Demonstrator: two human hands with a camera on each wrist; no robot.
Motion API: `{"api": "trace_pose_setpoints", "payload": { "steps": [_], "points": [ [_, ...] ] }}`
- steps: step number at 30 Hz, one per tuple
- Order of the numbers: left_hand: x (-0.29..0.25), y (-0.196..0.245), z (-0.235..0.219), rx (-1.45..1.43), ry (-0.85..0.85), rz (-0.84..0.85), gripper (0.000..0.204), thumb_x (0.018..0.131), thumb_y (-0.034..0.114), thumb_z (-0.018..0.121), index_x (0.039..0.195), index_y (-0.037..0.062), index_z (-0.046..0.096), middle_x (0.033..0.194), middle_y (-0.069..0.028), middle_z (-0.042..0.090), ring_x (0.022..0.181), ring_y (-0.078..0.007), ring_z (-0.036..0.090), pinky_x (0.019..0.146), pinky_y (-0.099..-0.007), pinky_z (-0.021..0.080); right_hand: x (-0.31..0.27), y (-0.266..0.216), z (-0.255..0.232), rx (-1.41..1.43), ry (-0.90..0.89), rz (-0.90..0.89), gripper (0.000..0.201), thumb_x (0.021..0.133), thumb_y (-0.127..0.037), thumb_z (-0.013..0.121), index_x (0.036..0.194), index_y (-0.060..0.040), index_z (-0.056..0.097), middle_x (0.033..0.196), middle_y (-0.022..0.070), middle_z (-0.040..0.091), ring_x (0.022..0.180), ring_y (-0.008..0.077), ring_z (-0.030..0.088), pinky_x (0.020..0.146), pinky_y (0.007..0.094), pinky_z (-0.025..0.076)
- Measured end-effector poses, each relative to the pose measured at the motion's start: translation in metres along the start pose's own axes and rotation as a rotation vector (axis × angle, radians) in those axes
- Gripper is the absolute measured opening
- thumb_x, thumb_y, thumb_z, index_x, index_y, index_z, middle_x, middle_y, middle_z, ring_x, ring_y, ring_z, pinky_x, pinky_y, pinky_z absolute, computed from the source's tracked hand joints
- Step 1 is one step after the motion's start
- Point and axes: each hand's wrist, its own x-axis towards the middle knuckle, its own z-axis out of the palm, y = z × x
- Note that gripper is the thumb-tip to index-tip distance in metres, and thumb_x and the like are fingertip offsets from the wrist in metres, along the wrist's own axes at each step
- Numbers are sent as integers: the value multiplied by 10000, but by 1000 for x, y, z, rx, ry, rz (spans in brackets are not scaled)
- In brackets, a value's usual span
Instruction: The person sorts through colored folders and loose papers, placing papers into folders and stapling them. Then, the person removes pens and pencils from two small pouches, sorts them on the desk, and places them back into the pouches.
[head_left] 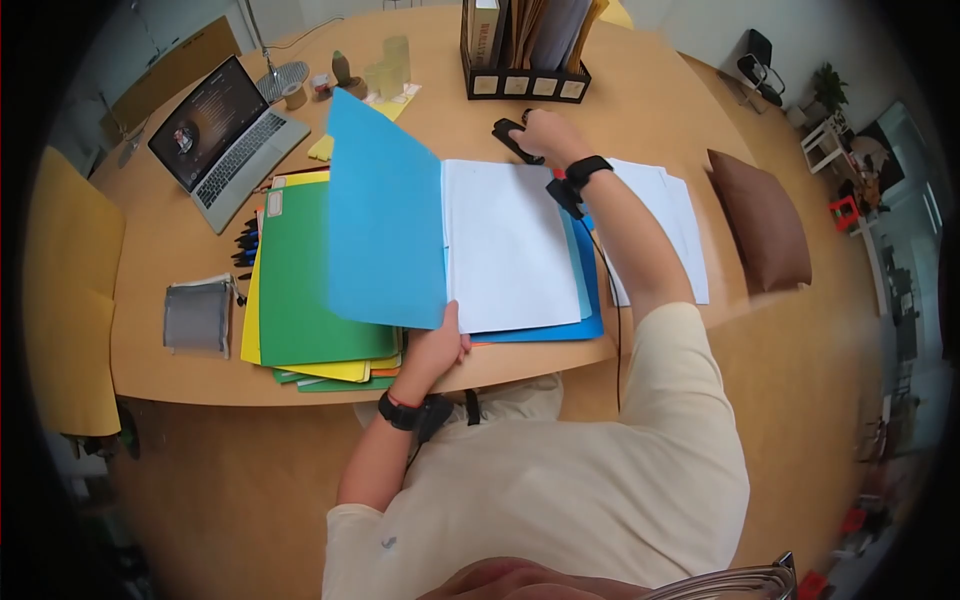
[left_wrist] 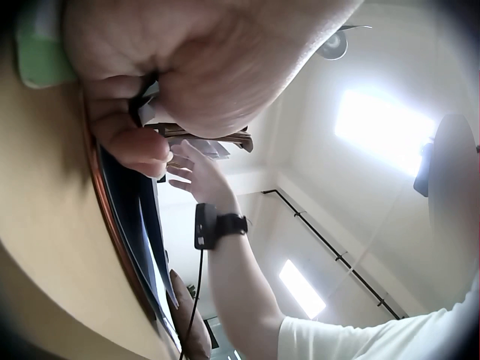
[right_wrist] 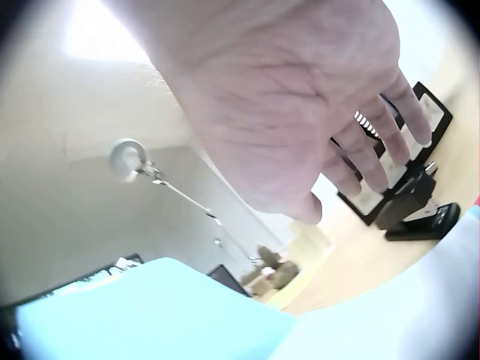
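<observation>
A light blue folder [head_left: 385,220] lies spread on the desk, its left cover raised at a slant and white sheets [head_left: 512,250] on its right side. My left hand [head_left: 436,350] grips the folder's lower edge by the fold, thumb on top and the other fingers mostly hidden underneath. Beyond the folder's upper edge, my right hand [head_left: 552,135] reaches over a black stapler [head_left: 517,142]. In the right wrist view its fingers [right_wrist: 365,161] are extended and slightly spread, with the stapler [right_wrist: 420,214] just past them. A darker blue folder [head_left: 592,318] lies under the light blue one.
Green and yellow folders [head_left: 300,270] are stacked at the left, near a laptop [head_left: 225,140] and a grey pouch [head_left: 197,318]. A black file organizer [head_left: 525,88] stands at the back. Loose white sheets [head_left: 670,230] and a brown cushion [head_left: 765,225] are on the right.
</observation>
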Motion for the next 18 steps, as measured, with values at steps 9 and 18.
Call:
{"api": "trace_pose_setpoints", "payload": {
  "steps": [9, 18],
  "points": [
    [0, -3, -2, 23, 1, 28, 416, 1119, 312, 486, 979, -57, 620, 641, -114, 665, 505, -174, 619, 533, -354, 516, 41, -10, 39, 101, -23, 94, 450, 898, -243, 721, 1258, 27, 726, 1283, 246, 737, 1168, 415, 723, 1008, 468, 571],
    [-3, -1, 0, 54, 8, 63, 427, 1136, 277, 451, 895, -38, 607, 635, -89, 648, 506, -162, 596, 552, -353, 509, 72, -25, 51, 902, 202, 173, 738, 858, -220, 697, 1330, 265, 403, 1249, 331, 662, 1193, 391, 681, 990, 389, 545]
  ]
}}
